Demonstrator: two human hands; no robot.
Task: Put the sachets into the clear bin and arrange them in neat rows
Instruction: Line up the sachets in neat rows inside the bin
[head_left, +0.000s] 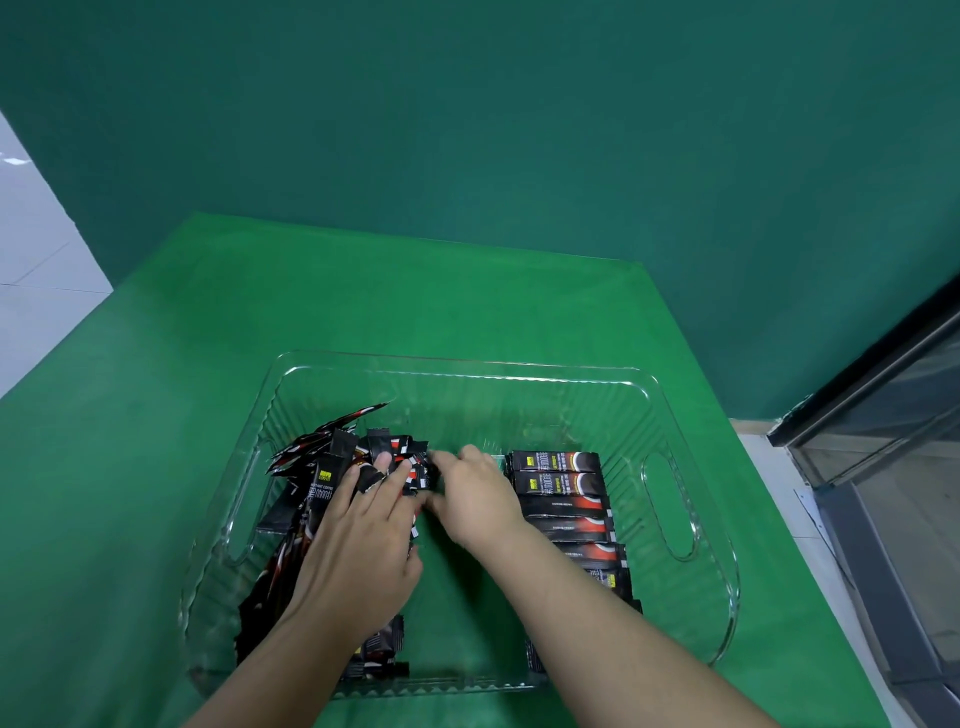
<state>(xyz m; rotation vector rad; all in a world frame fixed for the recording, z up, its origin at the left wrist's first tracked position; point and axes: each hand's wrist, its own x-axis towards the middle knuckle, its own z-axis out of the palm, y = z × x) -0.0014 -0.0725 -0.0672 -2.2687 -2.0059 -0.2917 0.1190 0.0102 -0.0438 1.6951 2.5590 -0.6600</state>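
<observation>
A clear ribbed plastic bin (670, 415) with side handle cut-outs sits on the green table. Along its right side lies a neat row of black and red sachets (563, 499), stacked flat one behind another. A loose heap of the same sachets (311, 467) fills the left side. My left hand (363, 540) rests palm down on the heap, with a sachet end caught between its spread fingers. My right hand (475, 499) reaches to the heap's top right edge and its fingertips pinch the ends of sachets there.
The green cloth (208, 338) covers the whole table, whose right edge runs close to the bin. A dark glass-fronted cabinet (893, 431) stands to the right on the pale floor. A green backdrop rises behind the table.
</observation>
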